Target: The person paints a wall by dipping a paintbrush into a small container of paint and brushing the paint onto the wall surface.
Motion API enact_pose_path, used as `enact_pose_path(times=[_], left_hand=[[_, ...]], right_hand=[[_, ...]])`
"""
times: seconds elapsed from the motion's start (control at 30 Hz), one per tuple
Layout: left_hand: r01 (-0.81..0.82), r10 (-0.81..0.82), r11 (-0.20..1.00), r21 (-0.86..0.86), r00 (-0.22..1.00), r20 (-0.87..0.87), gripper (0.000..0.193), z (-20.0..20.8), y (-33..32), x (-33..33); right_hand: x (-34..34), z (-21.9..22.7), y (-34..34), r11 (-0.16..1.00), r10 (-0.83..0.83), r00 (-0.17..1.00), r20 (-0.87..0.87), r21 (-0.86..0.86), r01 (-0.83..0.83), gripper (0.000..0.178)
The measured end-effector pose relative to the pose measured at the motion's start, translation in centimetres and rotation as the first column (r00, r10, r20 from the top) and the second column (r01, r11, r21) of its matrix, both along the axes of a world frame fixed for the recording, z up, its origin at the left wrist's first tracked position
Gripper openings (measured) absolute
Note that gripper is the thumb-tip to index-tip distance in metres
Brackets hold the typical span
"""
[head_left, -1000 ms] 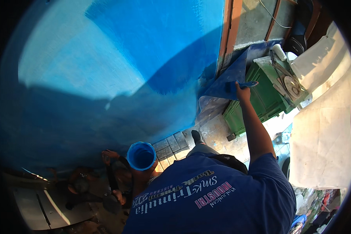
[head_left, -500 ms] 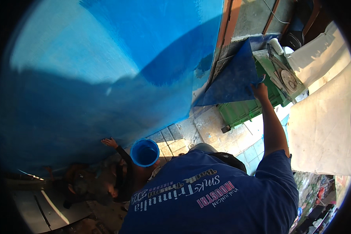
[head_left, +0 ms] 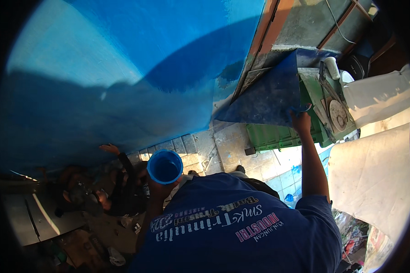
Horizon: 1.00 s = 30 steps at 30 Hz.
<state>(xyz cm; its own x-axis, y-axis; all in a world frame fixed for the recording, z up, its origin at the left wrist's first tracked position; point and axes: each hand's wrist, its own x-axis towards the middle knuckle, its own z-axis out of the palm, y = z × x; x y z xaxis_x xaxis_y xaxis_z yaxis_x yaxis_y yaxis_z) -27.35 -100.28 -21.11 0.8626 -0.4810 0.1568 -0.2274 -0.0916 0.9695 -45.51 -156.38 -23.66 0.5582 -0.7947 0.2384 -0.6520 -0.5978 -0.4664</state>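
Observation:
My left hand (head_left: pixel 161 187) grips a round blue bucket (head_left: pixel 165 166) from its near side, in front of my belly. The bucket's mouth faces up, and its inside is blue. My right hand (head_left: pixel 300 122) is stretched out ahead and closed around a small blue-smeared tool that looks like a paintbrush (head_left: pixel 302 108). It is over the edge of a dark blue sheet (head_left: pixel 271 100), beside a green bin (head_left: pixel 273 136). A wall (head_left: pixel 123 104) with patches of lighter and darker blue paint stands to the left.
At the left a person in dark clothes sits low, one hand (head_left: pixel 109 148) raised by the wall. A white roller (head_left: pixel 332 68) and a round stained lid (head_left: pixel 338 114) lie on the bin. Pale cloth (head_left: pixel 369 177) hangs at the right. Paving tiles (head_left: pixel 234 154) lie below.
My left hand has come into sight, holding the bucket. My right hand has dropped slightly nearer with the tool. The whole view has shifted a little, and the other person's hand appears farther left.

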Motion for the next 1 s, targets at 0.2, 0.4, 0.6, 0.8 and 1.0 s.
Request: enact_pose_path(times=[0.2, 0.4, 0.6, 0.8, 1.0], left_hand=[[0.029, -0.026, 0.997, 0.07, 0.999, -0.046, 0.077, -1.2, -9.8, -3.7], [0.053, -0.05, 0.994, 0.095, 0.998, -0.038, 0.076, -2.1, -19.8, -7.1], [0.08, -0.074, 0.99, 0.116, 0.996, -0.057, 0.076, -1.5, -23.2, -9.1], [0.062, -0.061, 0.99, 0.13, 0.998, -0.015, 0.075, -0.5, -21.9, -8.4], [0.061, -0.066, 0.985, 0.163, 0.998, 0.024, 0.077, 1.0, -17.5, -5.9]], right_hand=[[-0.6, 1.1, 0.3, 0.978, 0.14, 0.989, 0.052, 0.149, -0.146, 0.033], [-1.0, 0.3, -0.3, 0.934, 0.259, 0.947, 0.189, 0.199, -0.296, 0.027], [-1.5, 1.8, -0.3, 0.901, 0.412, 0.892, 0.187, 0.062, -0.429, 0.023], [-1.0, 1.8, 0.0, 0.905, 0.351, 0.889, 0.294, 0.139, -0.403, 0.023], [2.0, 0.5, 3.1, 0.941, 0.244, 0.917, 0.315, 0.153, -0.303, 0.029]])
